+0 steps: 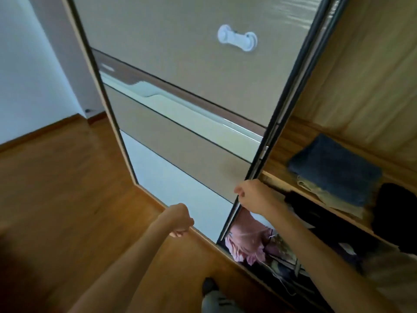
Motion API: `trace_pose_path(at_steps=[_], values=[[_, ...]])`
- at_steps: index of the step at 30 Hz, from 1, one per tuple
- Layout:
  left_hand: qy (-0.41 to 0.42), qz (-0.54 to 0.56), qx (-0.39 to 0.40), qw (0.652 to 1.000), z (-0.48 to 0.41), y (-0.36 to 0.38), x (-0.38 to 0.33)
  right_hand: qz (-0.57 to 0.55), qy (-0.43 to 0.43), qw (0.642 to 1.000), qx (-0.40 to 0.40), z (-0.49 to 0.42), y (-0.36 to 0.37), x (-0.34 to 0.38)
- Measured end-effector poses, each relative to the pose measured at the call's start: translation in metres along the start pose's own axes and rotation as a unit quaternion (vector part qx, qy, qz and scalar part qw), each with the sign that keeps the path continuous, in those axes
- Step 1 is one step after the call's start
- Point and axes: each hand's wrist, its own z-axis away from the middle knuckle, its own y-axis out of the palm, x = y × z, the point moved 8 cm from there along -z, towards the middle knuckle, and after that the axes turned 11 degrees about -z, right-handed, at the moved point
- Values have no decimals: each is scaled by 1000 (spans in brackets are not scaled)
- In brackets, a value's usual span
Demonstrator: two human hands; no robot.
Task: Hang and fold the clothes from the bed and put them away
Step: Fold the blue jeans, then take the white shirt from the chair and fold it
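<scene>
We note right hand (255, 195) clamped on door (171, 53) edge, lower centre; edge runs up-right. Left hand (180, 222) farther, curled; grip unclear.

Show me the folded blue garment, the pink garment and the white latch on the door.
folded blue garment (336, 170): head view, middle of its top face.
pink garment (244, 240): head view, middle of the fabric.
white latch (237, 38): head view, its middle bar.

wall (27, 75): white | floor (56, 188): brown wood | wardrobe door (180, 53): beige sliding panels, white clip (237, 40), perhaps a lock
</scene>
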Motion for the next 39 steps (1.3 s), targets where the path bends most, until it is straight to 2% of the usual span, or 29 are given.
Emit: trace_pose_path(at_steps=[6, 11, 19, 25, 31, 34, 39], values=[[-82, 57, -27, 995, 31, -34, 163, 61, -101, 988, 99, -43, 90, 136], [-164, 113, -46, 979, 51, -63, 297, 89, -201, 965, 145, -84, 158, 269], [-343, 173, -40, 922, 90, -131, 500, 91, -325, 909, 244, -154, 261, 482], [-422, 204, -69, 880, 133, -183, 607, 140, -399, 855, 299, -171, 325, 625], [-468, 240, -60, 849, 167, -180, 725, 178, -445, 811, 336, -173, 393, 749], [-465, 265, -67, 842, 171, -185, 787, 202, -462, 793, 343, -173, 434, 812], [-465, 306, -72, 828, 185, -210, 889, 235, -468, 778, 347, -169, 490, 916]])
